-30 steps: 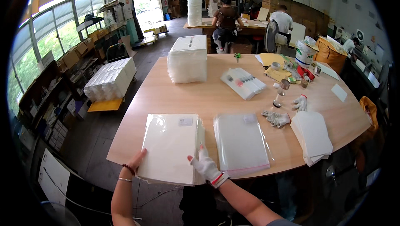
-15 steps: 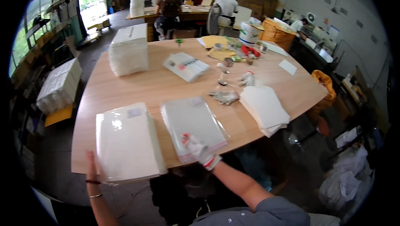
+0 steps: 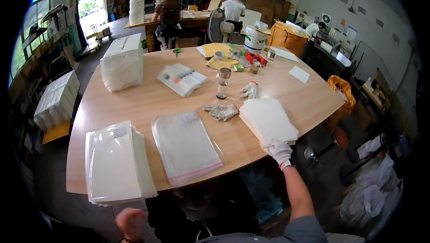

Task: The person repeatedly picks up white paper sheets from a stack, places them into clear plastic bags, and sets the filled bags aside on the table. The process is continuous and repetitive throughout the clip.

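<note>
My right hand [image 3: 278, 150], in a white knit glove with a red-edged cuff, has its fingers closed at the near corner of a stack of white sheets [image 3: 271, 119] at the table's right edge. My bare left hand [image 3: 130, 223] is below the table's front edge, its fingers loosely bent and somewhat blurred, with nothing visible in them. Just beyond it lies a pile of white sheets in clear sleeves [image 3: 112, 162], overhanging the edge. Between the two stacks rests a pile of clear plastic bags [image 3: 184, 146] with a pink strip along its near end.
Loose work gloves [image 3: 221, 111] and a clear jar [image 3: 222, 89] lie mid-table. Farther back are a tall wrapped stack [image 3: 122, 63], printed plastic bags [image 3: 181, 80], green scissors [image 3: 177, 52], tape rolls and a white bucket [image 3: 255, 41]. Several people work at other tables.
My right hand has moved right, from the clear bags to the stack of white sheets. My left hand has left the side of the sleeved pile and dropped nearer to me.
</note>
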